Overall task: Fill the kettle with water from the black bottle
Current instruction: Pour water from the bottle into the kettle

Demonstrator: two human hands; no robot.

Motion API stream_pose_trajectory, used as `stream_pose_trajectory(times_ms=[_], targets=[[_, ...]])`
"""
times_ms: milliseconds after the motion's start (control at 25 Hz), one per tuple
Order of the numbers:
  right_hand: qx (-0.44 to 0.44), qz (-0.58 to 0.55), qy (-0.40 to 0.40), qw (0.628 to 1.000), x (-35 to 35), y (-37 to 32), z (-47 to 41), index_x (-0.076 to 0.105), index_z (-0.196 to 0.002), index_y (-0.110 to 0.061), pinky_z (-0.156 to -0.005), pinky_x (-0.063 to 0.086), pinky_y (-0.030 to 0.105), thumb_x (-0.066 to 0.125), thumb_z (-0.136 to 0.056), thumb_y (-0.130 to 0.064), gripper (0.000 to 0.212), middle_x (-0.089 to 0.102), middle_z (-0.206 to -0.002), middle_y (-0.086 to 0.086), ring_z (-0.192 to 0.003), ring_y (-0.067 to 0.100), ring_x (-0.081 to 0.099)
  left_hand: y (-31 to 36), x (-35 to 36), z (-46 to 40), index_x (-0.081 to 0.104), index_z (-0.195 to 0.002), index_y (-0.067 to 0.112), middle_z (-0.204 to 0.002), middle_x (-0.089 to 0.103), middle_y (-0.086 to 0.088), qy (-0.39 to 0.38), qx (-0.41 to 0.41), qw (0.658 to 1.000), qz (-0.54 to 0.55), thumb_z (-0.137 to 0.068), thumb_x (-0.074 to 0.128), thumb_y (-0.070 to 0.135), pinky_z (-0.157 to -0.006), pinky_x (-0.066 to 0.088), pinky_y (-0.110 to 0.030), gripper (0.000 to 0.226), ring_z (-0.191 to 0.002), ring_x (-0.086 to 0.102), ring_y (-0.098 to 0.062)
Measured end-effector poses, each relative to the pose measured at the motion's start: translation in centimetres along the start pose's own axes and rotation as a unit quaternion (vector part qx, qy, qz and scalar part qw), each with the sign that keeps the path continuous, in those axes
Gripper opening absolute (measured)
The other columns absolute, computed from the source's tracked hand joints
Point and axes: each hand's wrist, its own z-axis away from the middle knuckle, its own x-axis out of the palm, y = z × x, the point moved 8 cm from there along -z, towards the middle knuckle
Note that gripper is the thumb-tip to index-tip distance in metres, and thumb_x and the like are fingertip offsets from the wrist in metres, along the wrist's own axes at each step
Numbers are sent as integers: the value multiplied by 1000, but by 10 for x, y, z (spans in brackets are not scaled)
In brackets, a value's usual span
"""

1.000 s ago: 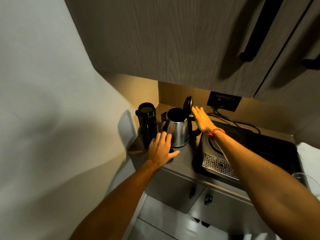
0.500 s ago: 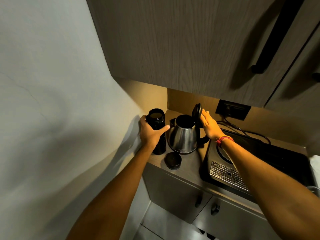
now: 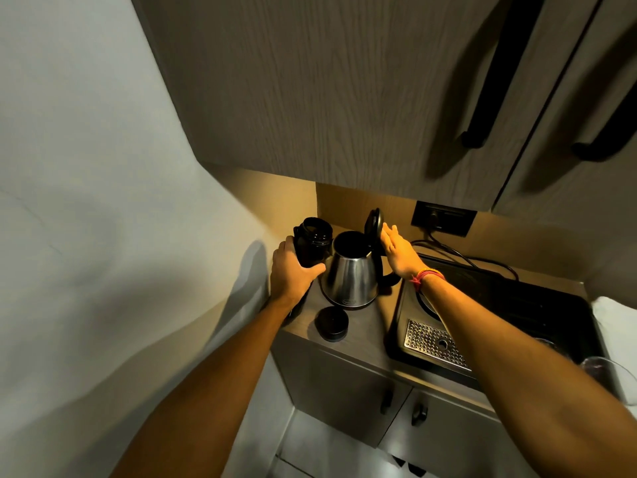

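Steel catches the warm under-cabinet light as the kettle [image 3: 351,274] sits on the desk [image 3: 375,322], its mouth wide open and the black lid [image 3: 374,224] tipped straight up at the back. Right hand [image 3: 400,253] is flat and spread, fingers together and extended, palm against that raised lid, a red thread band [image 3: 425,276] on the wrist. Over on the other side, left hand [image 3: 293,274] is wrapped around the black bottle [image 3: 312,244], thumb across the front, fingers curled behind it, and the bottle stands upright just beside the kettle, tucked into the corner by the wall [image 3: 120,201], its neck open. The bottle's cap [image 3: 331,323] lies on the desk in front of the kettle, near the front edge, apart from both hands. To the right, close against the kettle's handle, sits a black cooktop unit [image 3: 510,305] with a perforated metal grille [image 3: 434,343] at its near edge, and cables [image 3: 458,255] trail across it from a wall socket [image 3: 443,219]. Overhead, the wood-grain cabinet [image 3: 327,98] with long black handles [image 3: 493,74] hangs low over the whole spot. A clear glass [image 3: 610,374] peeks in at the far right edge.
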Motion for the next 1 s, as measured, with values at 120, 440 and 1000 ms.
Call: stream_pose_trajectory(times_ms=[120,440,1000], targets=[[-3,1,-1,1000,-1,0,1,19,-150,-13,-122,5,51,19,-103,-15,47,8,-161,14,-148,36,-5,18,0,-6,53,-123,13,-116,60,-9,-29,45,993,-101,-63,86,38,-83,57,-48,73,-110,57,-28],[-12,12,-7,1000,-2,-2,6,27,-146,-6,-120,7,53,21,-103,-19,45,20,-157,22,-147,42,1,42,7,-17,46,-138,18,-134,53,-14,-55,57,935,-344,-69,82,57,-90,53,-48,87,-124,49,-31],[-3,16,6,1000,-4,-5,7,42,-133,3,-111,22,57,23,-103,-20,42,36,-139,35,-133,50,25,45,12,-23,46,-137,22,-136,50,-16,-103,51,889,-443,-67,84,54,-97,45,-52,85,-129,44,-33]])
